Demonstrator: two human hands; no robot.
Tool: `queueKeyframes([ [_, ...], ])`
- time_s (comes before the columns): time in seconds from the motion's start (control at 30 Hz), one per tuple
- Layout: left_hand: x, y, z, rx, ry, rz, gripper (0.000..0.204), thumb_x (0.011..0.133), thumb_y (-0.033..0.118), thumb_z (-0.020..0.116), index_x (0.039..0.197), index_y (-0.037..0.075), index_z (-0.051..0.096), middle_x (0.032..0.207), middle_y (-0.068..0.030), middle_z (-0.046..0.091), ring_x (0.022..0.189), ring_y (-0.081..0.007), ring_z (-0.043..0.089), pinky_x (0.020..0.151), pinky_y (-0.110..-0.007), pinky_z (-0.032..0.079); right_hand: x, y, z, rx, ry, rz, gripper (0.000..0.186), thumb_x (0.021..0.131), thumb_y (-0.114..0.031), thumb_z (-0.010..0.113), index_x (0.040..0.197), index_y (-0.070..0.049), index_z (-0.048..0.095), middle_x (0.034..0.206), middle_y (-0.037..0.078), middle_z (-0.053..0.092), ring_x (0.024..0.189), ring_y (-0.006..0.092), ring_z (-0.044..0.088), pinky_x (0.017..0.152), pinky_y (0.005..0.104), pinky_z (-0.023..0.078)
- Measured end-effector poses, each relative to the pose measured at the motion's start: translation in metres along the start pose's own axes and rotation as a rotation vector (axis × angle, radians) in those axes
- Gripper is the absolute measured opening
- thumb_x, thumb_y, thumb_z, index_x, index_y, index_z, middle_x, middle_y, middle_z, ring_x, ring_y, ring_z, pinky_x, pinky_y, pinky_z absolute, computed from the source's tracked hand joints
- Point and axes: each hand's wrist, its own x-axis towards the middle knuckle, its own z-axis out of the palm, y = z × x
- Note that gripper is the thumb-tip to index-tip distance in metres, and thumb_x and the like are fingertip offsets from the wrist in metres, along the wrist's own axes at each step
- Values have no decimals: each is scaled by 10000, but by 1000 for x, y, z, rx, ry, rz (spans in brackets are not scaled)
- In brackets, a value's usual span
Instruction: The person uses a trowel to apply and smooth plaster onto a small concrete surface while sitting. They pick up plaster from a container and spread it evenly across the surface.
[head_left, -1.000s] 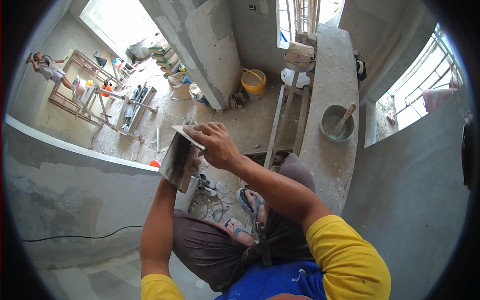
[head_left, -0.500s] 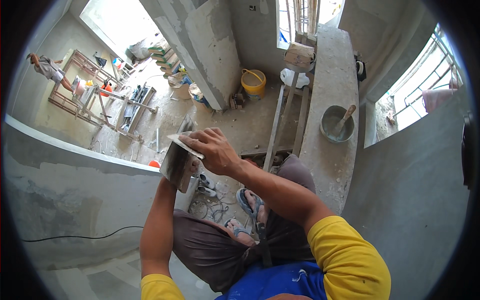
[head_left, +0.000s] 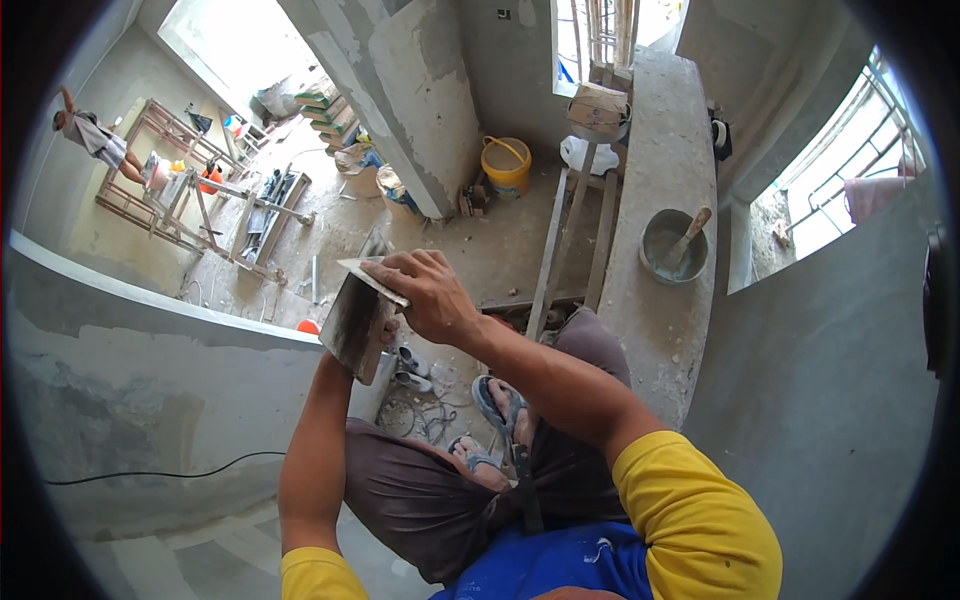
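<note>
My left hand [head_left: 387,335] grips a wide metal plastering trowel [head_left: 350,322] from behind, mostly hidden by its blade, which is tilted and smeared grey. With my right hand [head_left: 430,295] I pinch a thin, pale flat scraper [head_left: 360,268] lying across the trowel's upper edge. My knees are bent, and my sandaled feet show below my arms. On the concrete ledge to my right stands a dark bucket [head_left: 660,262] of grey mix, with a stick-handled tool [head_left: 696,225] in it.
Long planks [head_left: 555,230] run beside the concrete ledge [head_left: 655,350]. A yellow bucket [head_left: 506,178], sacks [head_left: 398,198], shoes [head_left: 415,382] and cables lie on the dusty floor. At far left another person [head_left: 95,140] is beside a wooden trestle [head_left: 205,205]. A cable crosses the left wall.
My right hand and the scraper shift slightly back and forth along the trowel's upper edge. The other person at far left raises an arm higher against the wall.
</note>
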Motion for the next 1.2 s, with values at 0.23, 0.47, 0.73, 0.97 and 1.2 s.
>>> queueKeyframes([
  [0.23, 8, 91, -9, -1602, -272, -462, 418, 946, 183, 585, 1310, 61, 417, 1033, -69, 571, 780, -152, 630, 587, -299, 563, -9, 6, -8, -50, -30, -48, 578, 781, 16, 572, 1335, -149, 560, 1137, 70, 618, 1062, 258, 569, 944, 395, 378],
  [0.47, 3, 68, 0, -90, -10, 249, 461, 980, 173, 523, 1389, 59, 342, 1170, -74, 516, 1022, -140, 581, 705, -231, 551, -9, 4, -3, -49, -14, -40, 559, 803, -5, 583, 1341, -154, 552, 1145, 73, 619, 1059, 257, 566, 946, 399, 373],
  [0.73, 10, 103, -6, -1313, -136, -562, 436, 973, 380, 522, 1308, 107, 467, 998, -142, 634, 595, -156, 620, 480, -251, 535, -4, 17, -6, -88, 14, 123, 526, 820, -3, 583, 1322, -158, 571, 1141, 83, 620, 1086, 274, 562, 942, 388, 375],
  [0.97, 5, 61, -13, -1129, -163, -492, 404, 963, 379, 529, 1236, 81, 511, 950, -142, 628, 614, -207, 632, 447, -283, 497, -3, -5, -13, -35, 22, -12, 526, 823, -16, 592, 1328, -162, 567, 1139, 80, 612, 1077, 260, 557, 954, 397, 372],
  [1.2, 5, 86, -9, 345, -83, 339, 368, 926, 348, 576, 1186, 91, 532, 1024, -62, 597, 886, -189, 623, 723, -325, 530, -20, -18, -22, -61, -47, -166, 544, 789, -50, 592, 1321, -155, 547, 1136, 70, 594, 1054, 244, 546, 960, 418, 360],
])
